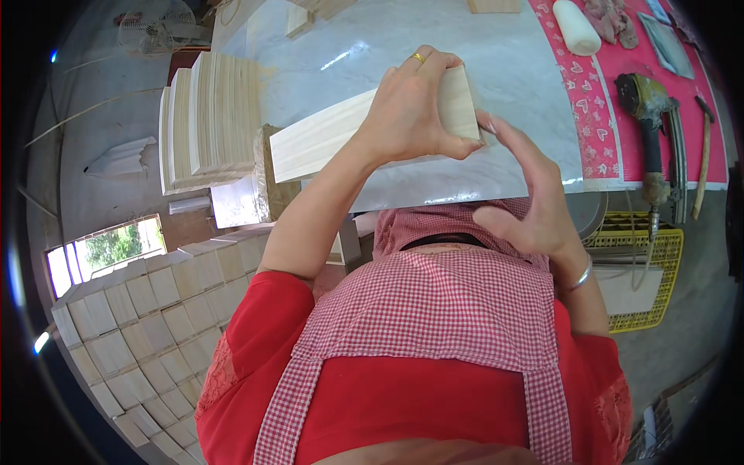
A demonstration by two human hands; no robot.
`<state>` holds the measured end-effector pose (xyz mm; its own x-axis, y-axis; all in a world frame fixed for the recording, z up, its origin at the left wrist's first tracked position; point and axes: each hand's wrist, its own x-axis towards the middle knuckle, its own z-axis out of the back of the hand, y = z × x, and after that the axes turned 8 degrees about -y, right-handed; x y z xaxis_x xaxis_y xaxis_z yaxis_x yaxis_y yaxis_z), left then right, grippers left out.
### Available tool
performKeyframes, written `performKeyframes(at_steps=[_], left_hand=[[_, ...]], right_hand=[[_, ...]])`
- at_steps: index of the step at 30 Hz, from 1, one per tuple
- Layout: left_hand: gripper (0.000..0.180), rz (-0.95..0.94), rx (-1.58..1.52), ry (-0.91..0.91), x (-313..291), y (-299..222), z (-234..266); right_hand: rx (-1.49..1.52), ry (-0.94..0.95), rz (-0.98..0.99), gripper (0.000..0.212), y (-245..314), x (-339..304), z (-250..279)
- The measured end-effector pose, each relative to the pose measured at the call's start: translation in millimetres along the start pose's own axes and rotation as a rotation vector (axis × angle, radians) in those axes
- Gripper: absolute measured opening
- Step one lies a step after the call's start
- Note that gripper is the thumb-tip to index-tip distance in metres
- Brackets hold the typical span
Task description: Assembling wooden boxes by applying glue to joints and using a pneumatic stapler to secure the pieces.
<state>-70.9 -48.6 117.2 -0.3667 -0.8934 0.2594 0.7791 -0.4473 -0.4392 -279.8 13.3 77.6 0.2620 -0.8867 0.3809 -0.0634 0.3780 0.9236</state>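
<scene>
My left hand (407, 108) grips a long pale wooden piece (322, 138) over the table, fingers over its far edge and thumb on the near side. The piece slants from lower left to upper right. I cannot tell whether it is a solid block or a narrow box. Near its right end is my right hand (539, 194), thumb and fingers wide apart. The right fingertips reach the piece's end corner; whether they touch it is hard to see. Beneath both hands lies the glossy grey-white tabletop (511, 167).
Stacked wooden boards (221, 116) stand at the table's left. Many wooden boxes (147, 310) are piled lower left. On pink cloth (604, 124) at right lie a nail gun (647, 116), a hammer (704, 155) and a white roll (576, 27). A yellow crate (673, 271) sits below.
</scene>
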Motion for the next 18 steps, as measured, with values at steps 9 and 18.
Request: performKeyframes(at_steps=[9, 18], left_hand=[[0.081, -0.045, -0.027, -0.037, 6, -6, 0], [0.083, 0.065, -0.02, 0.04, -6, -10, 9]], right_hand=[[-0.035, 0.044, -0.049, 0.077, 8, -6, 22], [-0.701, -0.318, 0.084, 0.032, -46, 83, 114]])
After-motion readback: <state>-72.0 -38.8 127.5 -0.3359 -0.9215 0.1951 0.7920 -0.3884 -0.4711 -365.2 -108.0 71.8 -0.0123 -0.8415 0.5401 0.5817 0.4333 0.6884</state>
